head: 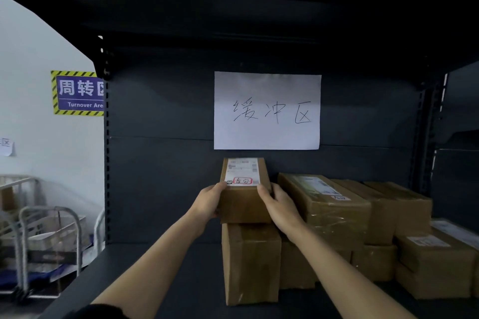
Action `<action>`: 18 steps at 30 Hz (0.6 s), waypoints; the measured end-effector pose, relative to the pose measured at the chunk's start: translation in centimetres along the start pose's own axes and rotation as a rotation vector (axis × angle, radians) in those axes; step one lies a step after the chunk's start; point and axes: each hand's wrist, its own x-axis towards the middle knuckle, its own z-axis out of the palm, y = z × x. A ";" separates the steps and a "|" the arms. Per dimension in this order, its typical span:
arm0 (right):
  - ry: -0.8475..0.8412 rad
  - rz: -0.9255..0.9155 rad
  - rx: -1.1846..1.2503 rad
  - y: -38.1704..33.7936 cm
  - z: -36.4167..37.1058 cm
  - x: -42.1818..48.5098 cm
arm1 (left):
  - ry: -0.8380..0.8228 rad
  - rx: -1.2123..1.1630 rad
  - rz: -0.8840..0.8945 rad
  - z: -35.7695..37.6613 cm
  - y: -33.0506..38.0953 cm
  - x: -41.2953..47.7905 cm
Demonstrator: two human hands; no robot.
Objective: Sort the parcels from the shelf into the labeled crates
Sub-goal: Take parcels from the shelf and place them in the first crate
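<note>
Brown cardboard parcel [243,206]: it lies on top of a taller parcel [250,261] in the lower middle of the frame, on the dark metal shelf [181,280]. Whether it rests on the lower one or is lifted a little, I cannot tell.
Left hand [208,201]: it grasps the left side of the upper parcel. The thumb lies on the top edge beside the label, and the other fingers are hidden behind the side.
Right hand [281,204]: it grasps the right side of the same parcel. The thumb is on the top edge, and the fingers go down between this parcel and its neighbour, where they are partly hidden.
Label [242,172]: white, on the top face, with a red frame around handwritten signs at the near edge. The small print is too blurred to read.
Other parcels [326,204]: stacked at the lower right, close together. The last ones are cut off by the frame edge.
Paper sheet [267,110]: on the back wall just above the held parcel, with three handwritten characters.
Blue sign [80,92]: at the middle left, on the pale wall. Its right part is hidden by the shelf post, and it reads "Turnover Are".
Trolleys [49,235]: at the lower left, blurred. Their load is hard to make out.
</note>
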 end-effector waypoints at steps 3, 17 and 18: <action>-0.058 -0.079 0.033 -0.3 0.1 -0.8 | -0.009 -0.042 0.172 -1.2 -0.5 -1.4; -0.233 -0.248 0.056 -1.7 7.7 -4.6 | 0.125 0.186 0.396 -8.3 -2.9 -10.9; -0.252 -0.246 0.050 -1.5 8.7 -5.1 | 0.137 0.199 0.385 -9.0 -3.6 -11.6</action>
